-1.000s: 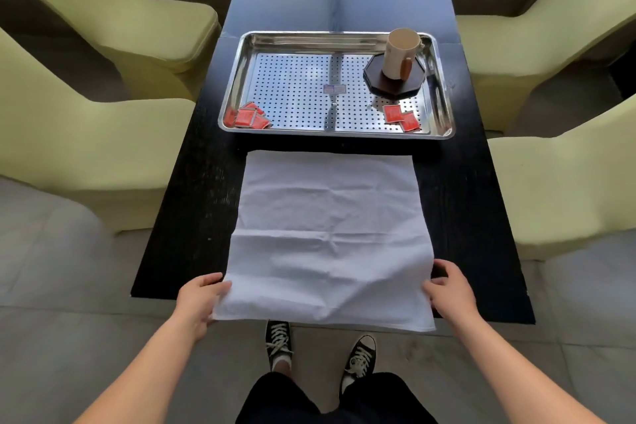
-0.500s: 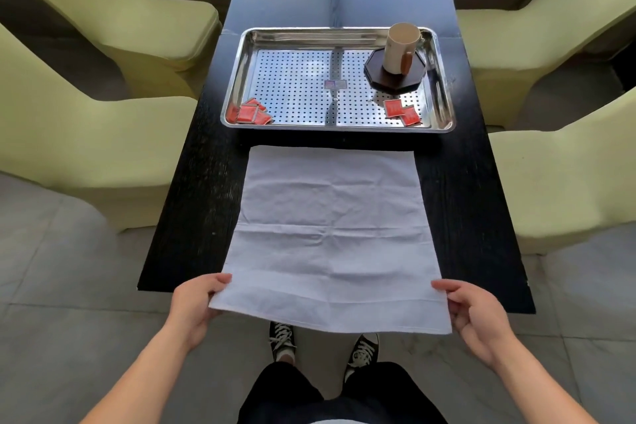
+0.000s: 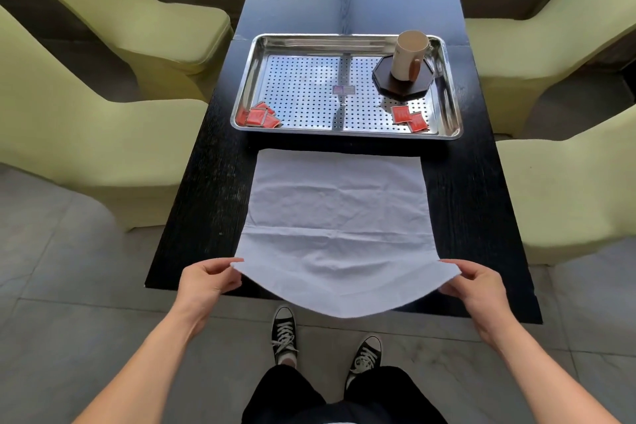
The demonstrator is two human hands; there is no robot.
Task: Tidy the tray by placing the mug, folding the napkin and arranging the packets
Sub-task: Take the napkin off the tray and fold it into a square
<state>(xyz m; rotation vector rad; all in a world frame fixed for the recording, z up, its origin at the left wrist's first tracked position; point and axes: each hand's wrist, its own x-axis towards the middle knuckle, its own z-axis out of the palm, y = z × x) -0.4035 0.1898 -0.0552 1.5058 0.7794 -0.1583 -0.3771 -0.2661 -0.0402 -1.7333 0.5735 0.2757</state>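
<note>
At the worktop's (image 3: 213, 203) near edge, both my hands pinch the napkin's (image 3: 339, 213) near corners, left hand (image 3: 203, 280) and right hand (image 3: 476, 286).
To fold cleanly, I should carry both corners evenly toward the tray (image 3: 344, 39).

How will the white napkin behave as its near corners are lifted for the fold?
Probably floppy: held by the left hand and right hand at its corners, the napkin sags between them. It looks thin and light. Its existing creases suggest it will hold a fold.
</note>
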